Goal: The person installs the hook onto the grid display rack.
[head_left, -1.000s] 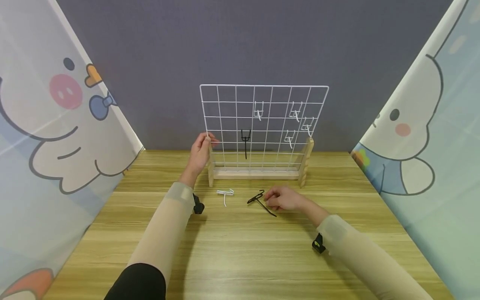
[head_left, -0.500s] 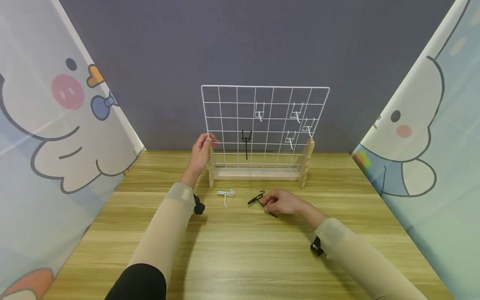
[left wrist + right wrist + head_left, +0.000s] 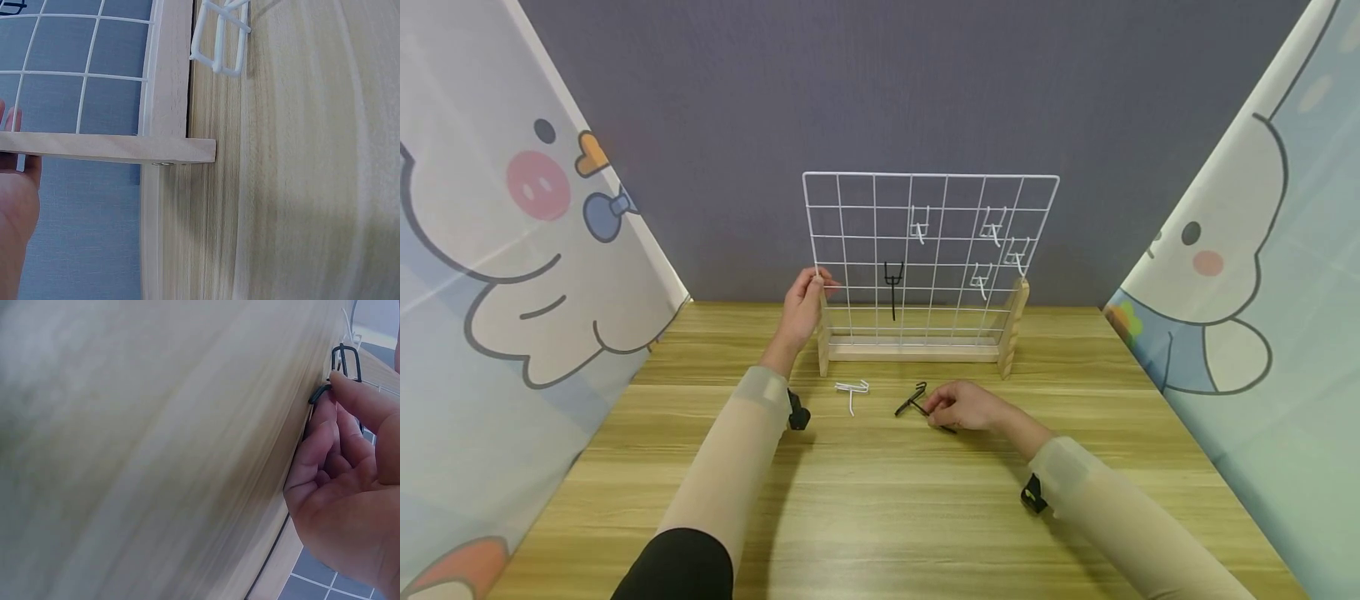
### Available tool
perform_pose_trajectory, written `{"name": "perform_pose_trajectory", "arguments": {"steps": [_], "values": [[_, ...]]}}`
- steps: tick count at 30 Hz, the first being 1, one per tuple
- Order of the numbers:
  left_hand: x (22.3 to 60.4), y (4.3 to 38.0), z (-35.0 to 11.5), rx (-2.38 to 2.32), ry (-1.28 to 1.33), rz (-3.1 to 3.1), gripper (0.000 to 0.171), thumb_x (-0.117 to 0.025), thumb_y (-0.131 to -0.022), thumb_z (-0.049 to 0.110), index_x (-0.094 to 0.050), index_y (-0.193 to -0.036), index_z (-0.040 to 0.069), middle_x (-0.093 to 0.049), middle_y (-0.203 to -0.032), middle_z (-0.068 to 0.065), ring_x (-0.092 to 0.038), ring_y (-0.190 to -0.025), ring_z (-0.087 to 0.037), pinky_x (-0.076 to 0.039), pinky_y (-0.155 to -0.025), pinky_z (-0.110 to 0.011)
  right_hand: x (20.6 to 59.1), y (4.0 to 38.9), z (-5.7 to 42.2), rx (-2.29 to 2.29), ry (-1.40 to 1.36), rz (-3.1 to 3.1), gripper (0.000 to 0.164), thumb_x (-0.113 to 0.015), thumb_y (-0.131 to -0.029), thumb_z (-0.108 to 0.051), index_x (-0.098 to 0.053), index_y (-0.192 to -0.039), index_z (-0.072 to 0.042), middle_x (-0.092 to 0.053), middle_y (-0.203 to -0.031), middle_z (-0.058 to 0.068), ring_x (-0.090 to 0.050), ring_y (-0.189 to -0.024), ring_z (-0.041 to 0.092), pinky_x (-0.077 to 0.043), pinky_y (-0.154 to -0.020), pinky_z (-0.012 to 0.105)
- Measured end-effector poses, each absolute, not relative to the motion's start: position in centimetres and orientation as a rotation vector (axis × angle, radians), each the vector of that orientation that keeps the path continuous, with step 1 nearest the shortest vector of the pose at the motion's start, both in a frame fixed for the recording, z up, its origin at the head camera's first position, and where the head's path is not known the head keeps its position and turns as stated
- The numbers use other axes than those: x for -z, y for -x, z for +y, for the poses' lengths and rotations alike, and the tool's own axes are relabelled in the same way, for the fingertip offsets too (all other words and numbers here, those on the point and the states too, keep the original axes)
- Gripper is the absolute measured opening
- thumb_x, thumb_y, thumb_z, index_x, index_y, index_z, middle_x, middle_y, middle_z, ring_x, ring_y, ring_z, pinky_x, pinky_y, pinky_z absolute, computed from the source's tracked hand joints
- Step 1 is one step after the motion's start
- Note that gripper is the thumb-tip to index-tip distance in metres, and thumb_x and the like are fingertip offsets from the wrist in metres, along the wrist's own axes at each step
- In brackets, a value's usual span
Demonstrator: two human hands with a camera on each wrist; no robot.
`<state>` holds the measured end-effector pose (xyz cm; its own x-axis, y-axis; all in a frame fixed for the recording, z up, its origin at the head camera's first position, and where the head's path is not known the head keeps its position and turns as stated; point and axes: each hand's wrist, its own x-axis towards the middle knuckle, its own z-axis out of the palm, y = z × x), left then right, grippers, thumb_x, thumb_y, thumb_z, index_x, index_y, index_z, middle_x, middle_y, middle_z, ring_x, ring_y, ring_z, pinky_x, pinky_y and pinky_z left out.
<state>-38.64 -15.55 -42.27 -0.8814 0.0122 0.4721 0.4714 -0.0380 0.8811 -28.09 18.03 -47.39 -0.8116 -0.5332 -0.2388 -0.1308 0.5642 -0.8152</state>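
Observation:
My left hand (image 3: 802, 307) grips the left wooden post of a white wire grid rack (image 3: 930, 177), with fingertips reaching behind the mesh. That post (image 3: 106, 147) crosses the left wrist view, the hand at its far end. My right hand (image 3: 966, 406) pinches the stem of a black display hook (image 3: 912, 400) low over the tabletop. In the right wrist view, the thumb and index finger meet on the black hook (image 3: 347, 349). A white hook (image 3: 852, 387) lies on the table between my hands. On the mesh hang a black hook (image 3: 892, 283) and several white hooks (image 3: 919, 229).
The rack's wooden base (image 3: 917, 352) stands on the wood-grain table (image 3: 865, 517), before a dark grey backdrop (image 3: 880, 83). Cartoon-printed sheets (image 3: 1262, 350) flank the table on both sides.
My right thumb and fingers have closed on the black hook's stem, and the hook has turned slightly. My left hand has stayed on the rack post.

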Motion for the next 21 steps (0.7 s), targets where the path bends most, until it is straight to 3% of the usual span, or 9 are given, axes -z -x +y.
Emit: {"name": "perform_pose_trajectory", "arguments": {"steps": [6, 11, 21], "values": [[42.31, 38.70, -15.51, 1.973, 0.499, -1.932, 0.031, -0.039, -0.119, 0.013, -0.054, -0.130, -0.012, -0.062, -0.130, -0.037, -0.069, -0.124, -0.035, -0.049, -0.121, -0.057, 47.53, 28.06, 18.03, 1.151, 0.562, 2.358, 0.024, -0.079, -0.097, -0.011, -0.078, -0.118, 0.000, -0.075, -0.099, 0.005, -0.060, -0.088, 0.011, -0.052, -0.079, 0.028], [42.35, 38.81, -15.50, 1.975, 0.497, -1.929, 0.031, -0.038, -0.119, 0.012, -0.054, -0.130, -0.013, -0.064, -0.128, -0.034, -0.067, -0.127, -0.043, -0.046, -0.122, -0.063, 47.49, 27.92, 17.97, 1.161, 0.563, 2.356, 0.024, -0.079, -0.097, -0.010, -0.077, -0.118, 0.001, -0.075, -0.099, 0.005, -0.060, -0.087, 0.011, -0.052, -0.079, 0.028], [42.19, 38.56, -15.49, 1.978, 0.491, -1.930, 0.031, -0.039, -0.119, 0.012, -0.054, -0.130, -0.013, -0.066, -0.126, -0.030, -0.067, -0.127, -0.045, -0.047, -0.123, -0.061, 47.26, 27.61, 18.05, 1.215, 0.540, 2.322, 0.025, -0.078, -0.097, -0.009, -0.076, -0.119, 0.003, -0.075, -0.098, 0.007, -0.059, -0.083, 0.012, -0.051, -0.072, 0.025]]}}
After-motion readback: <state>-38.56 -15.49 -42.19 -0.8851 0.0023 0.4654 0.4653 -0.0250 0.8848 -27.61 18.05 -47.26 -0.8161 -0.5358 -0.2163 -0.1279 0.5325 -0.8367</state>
